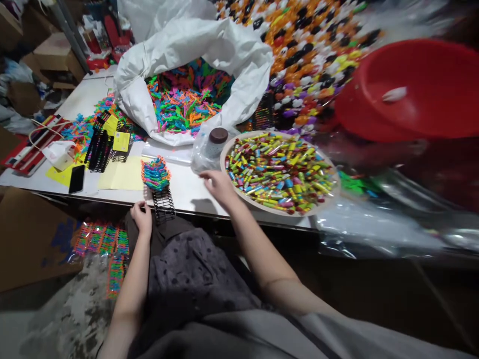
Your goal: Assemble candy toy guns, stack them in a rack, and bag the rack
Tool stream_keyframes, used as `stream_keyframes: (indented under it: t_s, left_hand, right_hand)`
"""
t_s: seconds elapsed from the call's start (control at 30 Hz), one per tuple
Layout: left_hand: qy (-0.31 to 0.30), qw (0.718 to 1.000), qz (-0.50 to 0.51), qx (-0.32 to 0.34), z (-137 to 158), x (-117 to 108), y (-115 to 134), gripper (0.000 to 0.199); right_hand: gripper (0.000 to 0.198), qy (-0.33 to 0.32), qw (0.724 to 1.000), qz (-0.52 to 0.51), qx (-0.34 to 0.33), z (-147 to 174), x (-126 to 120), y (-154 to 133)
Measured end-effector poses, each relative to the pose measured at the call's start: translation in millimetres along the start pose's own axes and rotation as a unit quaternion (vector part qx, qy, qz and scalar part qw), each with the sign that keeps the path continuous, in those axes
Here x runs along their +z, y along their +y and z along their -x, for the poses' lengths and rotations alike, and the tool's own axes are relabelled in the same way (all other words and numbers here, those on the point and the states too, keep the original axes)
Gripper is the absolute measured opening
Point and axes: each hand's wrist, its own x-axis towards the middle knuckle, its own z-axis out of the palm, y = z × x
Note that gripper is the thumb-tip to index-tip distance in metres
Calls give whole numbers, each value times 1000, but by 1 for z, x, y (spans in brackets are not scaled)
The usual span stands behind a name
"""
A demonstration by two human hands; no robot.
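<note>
While the black lattice strip (163, 205) lies at the near edge of the bench (186, 192), its lower end reaching over that edge, the left grip (142, 218) is just to its left and the right grip (221, 189) is farther off on its other side. Overlapping blue, orange and pink plastic figures (155, 174) cover the strip's far end. The left grip is curled, thumb and forefinger close together; whether it pinches anything cannot be told. The right grip is loosely bent, and what it may have hold of cannot be made out either. It is beside a round tray (262, 208) of small wrapped tubes (280, 172). Beyond the strip, a white sack (130, 94) gapes over more bright figures (187, 102); to the left lies a phone (77, 179).
</note>
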Motion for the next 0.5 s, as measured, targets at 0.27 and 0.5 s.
stream_keyframes:
  t_s: [0.27,0.5]
  left_hand:
    - [10,990,-138,9,49,-34,-70,20]
    - [-9,991,-135,-20,45,-24,-71,24]
  right_hand:
    - [50,-18,954,274,122,9,-97,98]
    - [25,3,952,275,134,14,-94,93]
